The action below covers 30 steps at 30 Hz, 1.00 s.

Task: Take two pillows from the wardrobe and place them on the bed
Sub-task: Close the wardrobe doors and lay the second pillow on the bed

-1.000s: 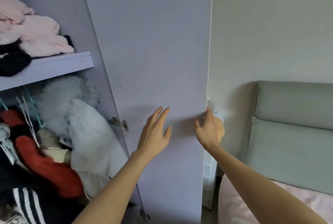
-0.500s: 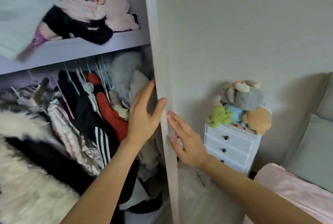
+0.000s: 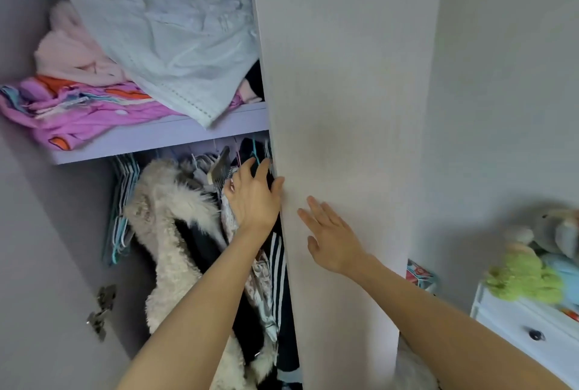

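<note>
two bare forearms rise from the lower edge of the head view. the right hand [image 3: 332,240] lies flat against the pale wardrobe door [image 3: 344,107], fingers spread wide and gripping nothing. the left hand [image 3: 255,198] is at the door's left edge: its thumb is pressed on the door's face, while its fingers [image 3: 247,170] curl loosely around the edge into the hanging clothes; whether they have hold of a garment cannot be told.

behind the left hand, below the shelf, hang a cream fleece coat [image 3: 166,217], a dark garment with white stripes [image 3: 277,251] and a bunch of pale hangers [image 3: 123,198]. a metal hinge [image 3: 101,311] sits on the wardrobe's left inner wall.

the lilac shelf [image 3: 163,139] runs across the wardrobe above the clothes. toward its front left edge lies a pink patterned cloth [image 3: 81,113]; behind it is a soft pink bundle [image 3: 72,51]. over the shelf's right part lies a bulky white bundle with a stitched hem [image 3: 175,45], one corner hanging over the front edge; whether this is a pillow cannot be told for certain.

at the right edge of the view, soft toys [image 3: 532,267] sit on top of a white drawer unit [image 3: 526,327] against the wall.
</note>
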Motion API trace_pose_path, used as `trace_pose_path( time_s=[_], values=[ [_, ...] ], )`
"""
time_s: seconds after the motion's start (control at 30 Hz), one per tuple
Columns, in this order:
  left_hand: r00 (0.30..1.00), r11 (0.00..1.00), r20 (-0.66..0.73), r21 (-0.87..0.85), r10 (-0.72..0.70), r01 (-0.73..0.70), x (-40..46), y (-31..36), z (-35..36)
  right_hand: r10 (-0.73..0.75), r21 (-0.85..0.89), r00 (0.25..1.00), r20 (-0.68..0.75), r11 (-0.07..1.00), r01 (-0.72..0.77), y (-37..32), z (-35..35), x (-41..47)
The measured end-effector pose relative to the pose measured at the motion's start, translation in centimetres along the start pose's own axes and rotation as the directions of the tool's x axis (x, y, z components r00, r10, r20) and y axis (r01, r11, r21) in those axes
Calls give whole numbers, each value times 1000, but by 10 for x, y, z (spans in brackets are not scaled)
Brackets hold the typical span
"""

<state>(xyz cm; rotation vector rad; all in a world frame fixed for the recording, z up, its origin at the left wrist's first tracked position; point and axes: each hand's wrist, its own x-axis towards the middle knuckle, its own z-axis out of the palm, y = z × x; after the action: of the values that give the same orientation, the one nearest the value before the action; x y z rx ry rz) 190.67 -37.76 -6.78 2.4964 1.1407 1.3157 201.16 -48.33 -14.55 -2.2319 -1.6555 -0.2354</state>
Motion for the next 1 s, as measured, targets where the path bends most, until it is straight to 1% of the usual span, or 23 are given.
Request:
trace_pose_path(
  time_s=[0.07,0.1,0.13,0.2,0.23,0.3,0.43,0.5,0.53,0.6,0.67,0.7,0.73,0.77,0.83,0.87,0.9,0.93,0.97,1.0],
  values=[
    [998,998,25,-19,-59,59,6,0,-4,-15,72,1000,-19,997,16,-4,-3,7],
    [997,996,23,-37,-77,78,5,-2,-9,-39,116,997,-65,992,46,-8,-3,8],
    [997,995,7,-65,-75,75,2,-1,-13,-59,156,991,-123,985,78,-11,-4,6],
    [995,991,-71,-125,-65,56,-17,-8,-25,-120,232,965,-235,957,175,-24,0,-2],
    [991,988,-108,-145,-74,58,-33,-16,-33,-155,271,952,-263,935,227,-34,6,-8],
    [984,984,-154,-168,-87,61,-70,-31,-48,-206,345,941,-269,891,294,-50,17,-22],
    [965,975,-153,-99,-211,198,-167,-75,-84,-376,470,903,-206,772,428,-93,52,-40],
    [941,957,-171,-43,-291,288,-215,-94,-109,-485,536,857,-173,684,495,-127,71,-49],
    [925,946,-198,-27,-323,324,-234,-100,-123,-537,565,827,-168,635,527,-145,78,-52],
    [897,931,-284,38,-339,364,-264,-103,-154,-615,615,766,-190,533,581,-182,84,-61],
    [856,915,-410,108,-316,389,-289,-101,-185,-672,657,704,-229,426,621,-219,85,-75],
    [834,913,-478,140,-276,383,-299,-99,-199,-693,673,674,-255,373,639,-234,85,-82],
    [804,909,-545,168,-237,382,-310,-96,-216,-717,697,637,-281,303,649,-252,86,-92],
    [766,907,-608,176,-207,384,-317,-96,-228,-734,710,611,-296,258,655,-264,86,-98],
    [656,884,-721,135,-222,448,-325,-104,-251,-754,728,572,-322,189,659,-284,87,-109],
    [598,868,-753,76,-273,491,-326,-111,-259,-757,730,563,-333,171,662,-290,86,-113],
    [563,856,-753,0,-340,518,-328,-121,-267,-759,725,552,-345,159,670,-297,84,-115],
    [553,839,-711,-97,-435,535,-326,-127,-273,-760,719,543,-356,149,679,-302,82,-116],
    [564,816,-635,-197,-528,543,-325,-133,-277,-762,711,532,-370,136,690,-306,79,-117],
    [593,793,-540,-285,-597,538,-326,-138,-279,-760,704,521,-389,120,700,-308,77,-119]
  ],
)
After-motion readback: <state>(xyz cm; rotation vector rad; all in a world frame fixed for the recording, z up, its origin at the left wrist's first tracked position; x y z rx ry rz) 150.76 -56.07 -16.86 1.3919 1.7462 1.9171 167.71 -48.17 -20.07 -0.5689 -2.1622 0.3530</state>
